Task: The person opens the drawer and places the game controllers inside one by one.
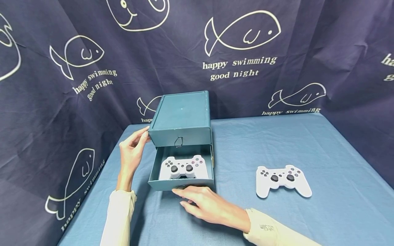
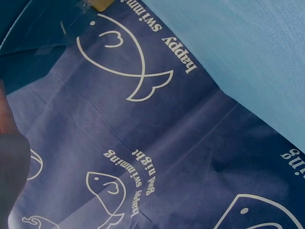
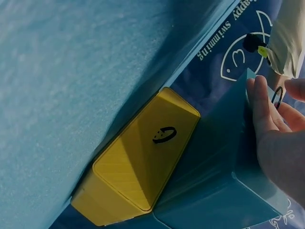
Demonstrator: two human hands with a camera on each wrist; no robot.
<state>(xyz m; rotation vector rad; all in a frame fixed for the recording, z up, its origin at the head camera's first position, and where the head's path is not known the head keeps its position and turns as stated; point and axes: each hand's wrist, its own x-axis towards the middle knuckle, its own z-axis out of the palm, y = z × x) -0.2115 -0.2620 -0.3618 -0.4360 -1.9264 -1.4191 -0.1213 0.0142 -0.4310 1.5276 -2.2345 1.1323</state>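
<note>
A teal drawer cabinet (image 1: 184,111) stands on the blue cloth, its middle drawer (image 1: 157,185) pulled out toward me. Inside that drawer lies a white game controller (image 1: 200,169). My left hand (image 1: 132,150) touches the cabinet's left front corner with thumb and fingertips; only a sliver of it enters the left wrist view. With extended fingers, my right hand (image 1: 204,205) touches the drawer's front from below. A dark loop pull (image 3: 278,97) shows beside these fingers in the right wrist view. A second white controller (image 1: 283,175) lies on the cloth at the right.
Below the pulled-out drawer, a yellow drawer front (image 3: 152,157) with a black loop shows in the right wrist view. The top drawer's front (image 1: 197,136) is closed and has its own loop. Navy fabric (image 1: 240,95) with fish drawings hangs behind and at both sides.
</note>
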